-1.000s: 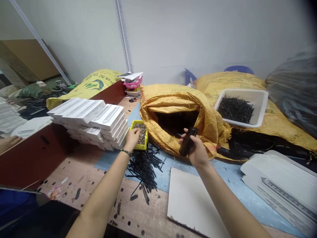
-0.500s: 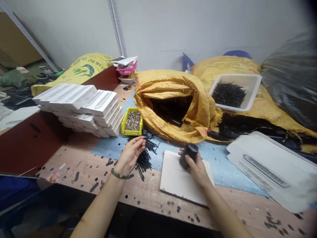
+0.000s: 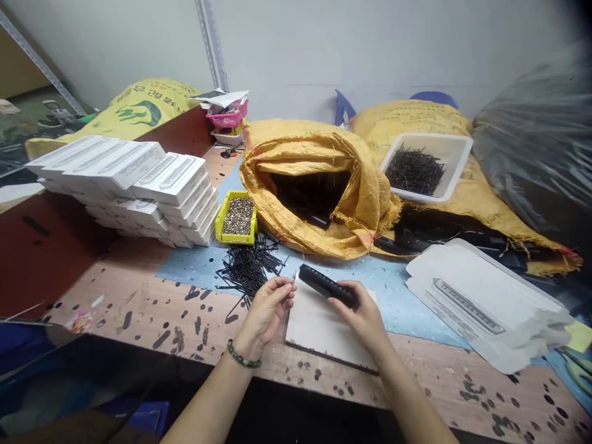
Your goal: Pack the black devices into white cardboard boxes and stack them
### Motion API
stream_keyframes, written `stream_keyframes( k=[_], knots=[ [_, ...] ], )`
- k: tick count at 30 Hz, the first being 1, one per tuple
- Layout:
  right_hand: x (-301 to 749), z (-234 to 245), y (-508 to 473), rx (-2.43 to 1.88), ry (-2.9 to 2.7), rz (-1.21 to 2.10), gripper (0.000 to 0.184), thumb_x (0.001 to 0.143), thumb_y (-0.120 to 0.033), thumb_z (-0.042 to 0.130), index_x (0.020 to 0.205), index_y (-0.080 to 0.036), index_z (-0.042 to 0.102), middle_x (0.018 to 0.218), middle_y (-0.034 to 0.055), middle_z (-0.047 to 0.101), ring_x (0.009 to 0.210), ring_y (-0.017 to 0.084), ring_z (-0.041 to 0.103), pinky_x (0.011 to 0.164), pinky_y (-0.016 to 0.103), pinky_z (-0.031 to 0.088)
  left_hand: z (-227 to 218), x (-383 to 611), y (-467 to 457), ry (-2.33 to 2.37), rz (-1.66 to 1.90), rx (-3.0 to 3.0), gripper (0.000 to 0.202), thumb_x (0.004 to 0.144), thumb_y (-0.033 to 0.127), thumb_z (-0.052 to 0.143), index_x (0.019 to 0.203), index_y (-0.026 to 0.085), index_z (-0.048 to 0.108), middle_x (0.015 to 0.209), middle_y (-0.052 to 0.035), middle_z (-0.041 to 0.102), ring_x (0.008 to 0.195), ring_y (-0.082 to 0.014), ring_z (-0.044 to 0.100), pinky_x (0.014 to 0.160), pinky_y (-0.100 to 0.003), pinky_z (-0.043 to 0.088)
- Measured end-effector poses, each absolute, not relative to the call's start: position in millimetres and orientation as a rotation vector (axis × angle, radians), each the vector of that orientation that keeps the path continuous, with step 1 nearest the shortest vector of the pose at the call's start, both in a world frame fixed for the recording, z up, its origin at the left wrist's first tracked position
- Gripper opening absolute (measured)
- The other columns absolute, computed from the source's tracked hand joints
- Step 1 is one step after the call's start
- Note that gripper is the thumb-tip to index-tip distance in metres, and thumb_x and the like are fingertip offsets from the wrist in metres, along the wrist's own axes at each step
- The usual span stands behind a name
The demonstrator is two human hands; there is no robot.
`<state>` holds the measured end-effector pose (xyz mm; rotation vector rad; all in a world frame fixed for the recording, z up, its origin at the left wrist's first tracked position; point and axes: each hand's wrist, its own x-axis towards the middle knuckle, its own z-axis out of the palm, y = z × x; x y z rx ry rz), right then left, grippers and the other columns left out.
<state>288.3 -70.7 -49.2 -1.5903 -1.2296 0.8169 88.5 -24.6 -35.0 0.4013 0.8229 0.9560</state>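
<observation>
My right hand (image 3: pixel 363 314) is shut around a tight black bundle of nails (image 3: pixel 326 285), which lies nearly level just above a white board (image 3: pixel 319 330). My left hand (image 3: pixel 268 311) is open and holds nothing I can see. Its fingertips are close to the bundle's left end, with a small gap between them. A beaded bracelet (image 3: pixel 243 354) circles my left wrist. Loose black nails (image 3: pixel 250 268) lie scattered on a blue mat just beyond my left hand.
A yellow bin of small screws (image 3: pixel 235 219) stands beside stacked white boxes (image 3: pixel 139 185). A yellow woven sack (image 3: pixel 305 197) gapes open behind. A white tray of black nails (image 3: pixel 425 166) rests on another sack. Flat white cardboard blanks (image 3: pixel 485 302) lie to the right.
The bundle has tipped from upright on the board to nearly level in my right hand. My left hand has moved from the loose nails toward the bundle. The view has shifted slightly.
</observation>
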Motion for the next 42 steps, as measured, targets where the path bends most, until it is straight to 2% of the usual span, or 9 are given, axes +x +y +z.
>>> stream_keyframes(
  k=[4, 6, 10, 27, 34, 36, 38, 40, 42],
  knots=[
    [286, -38, -69, -1.351, -0.605, 0.827, 0.041, 0.060, -0.037, 0.080, 0.094, -0.022, 0.063, 0.087, 0.0004, 0.062, 0.083, 0.019, 0.058, 0.083, 0.039, 0.048, -39, 89, -29, 0.822, 0.937, 0.392, 0.032, 0.058, 0.024, 0.085, 0.081, 0.013, 0.065, 0.077, -0.0019, 0.064, 0.065, -0.0054, 0.057, 0.058, -0.013, 0.047],
    [276, -30, -64, -1.117, -0.315, 0.937, 0.034, 0.061, -0.036, 0.078, 0.087, -0.023, 0.061, 0.086, -0.0019, 0.061, 0.082, 0.017, 0.059, 0.083, 0.040, 0.049, -40, 93, -32, 0.820, 0.928, 0.391, 0.032, 0.058, 0.024, 0.085, 0.080, 0.013, 0.065, 0.077, -0.0018, 0.064, 0.065, -0.0054, 0.057, 0.058, -0.014, 0.046],
    [249, -13, -54, -0.801, -0.061, 1.082, 0.027, 0.060, -0.022, 0.077, 0.079, -0.023, 0.057, 0.080, -0.0062, 0.061, 0.074, 0.012, 0.058, 0.088, 0.047, 0.050, -39, 102, -38, 0.827, 0.960, 0.406, 0.030, 0.059, 0.028, 0.084, 0.077, 0.014, 0.063, 0.074, 0.0018, 0.058, 0.065, -0.0049, 0.053, 0.057, -0.014, 0.043],
    [226, 1, -53, -0.712, -0.147, 0.988, 0.022, 0.067, -0.018, 0.076, 0.074, -0.021, 0.055, 0.075, -0.0090, 0.057, 0.069, 0.007, 0.054, 0.099, 0.051, 0.045, -35, 116, -43, 0.912, 1.114, 0.626, 0.020, 0.069, 0.032, 0.075, 0.074, 0.014, 0.065, 0.069, 0.0017, 0.057, 0.066, -0.0071, 0.048, 0.066, -0.019, 0.038],
    [230, 11, -56, -0.773, -0.461, 1.020, 0.018, 0.070, -0.019, 0.072, 0.077, -0.024, 0.056, 0.074, -0.0066, 0.058, 0.069, 0.009, 0.054, 0.091, 0.051, 0.049, -28, 112, -43, 0.881, 0.980, 0.626, 0.024, 0.065, 0.033, 0.077, 0.068, 0.013, 0.065, 0.059, 0.0015, 0.055, 0.057, -0.0075, 0.047, 0.058, -0.019, 0.037],
    [238, 20, -64, -0.853, -0.660, 0.978, 0.016, 0.071, -0.018, 0.072, 0.077, -0.024, 0.059, 0.074, -0.0041, 0.060, 0.070, 0.012, 0.056, 0.090, 0.051, 0.050, -24, 97, -44, 0.904, 0.906, 0.762, 0.023, 0.067, 0.034, 0.076, 0.077, 0.014, 0.069, 0.069, -0.0033, 0.062, 0.066, -0.0118, 0.055, 0.064, -0.022, 0.043],
    [250, 25, -72, -0.900, -0.821, 0.778, 0.016, 0.070, -0.018, 0.073, 0.078, -0.026, 0.061, 0.075, -0.0023, 0.062, 0.072, 0.015, 0.059, 0.090, 0.051, 0.050, -23, 70, -45, 1.027, 0.845, 1.076, 0.037, 0.073, 0.037, 0.071, 0.106, 0.019, 0.067, 0.104, -0.0101, 0.066, 0.095, -0.0205, 0.060, 0.084, -0.030, 0.047],
    [262, 19, -78, -0.947, -0.935, 0.568, 0.016, 0.069, -0.020, 0.074, 0.078, -0.027, 0.062, 0.073, -0.0019, 0.063, 0.072, 0.018, 0.060, 0.085, 0.048, 0.052, -26, 37, -45, 1.294, 0.788, 1.488, 0.068, 0.075, 0.045, 0.068, 0.137, 0.028, 0.043, 0.144, -0.0108, 0.041, 0.131, -0.0287, 0.039, 0.108, -0.043, 0.033],
    [273, 2, -78, -1.094, -1.143, 0.629, 0.013, 0.071, -0.023, 0.073, 0.077, -0.026, 0.063, 0.073, -0.0008, 0.064, 0.070, 0.019, 0.061, 0.074, 0.040, 0.054, -36, 9, -43, 1.600, 0.646, 1.822, 0.100, 0.067, 0.054, 0.072, 0.147, 0.025, 0.021, 0.157, -0.0137, 0.010, 0.144, -0.0361, 0.008, 0.115, -0.056, 0.011]
  ],
)
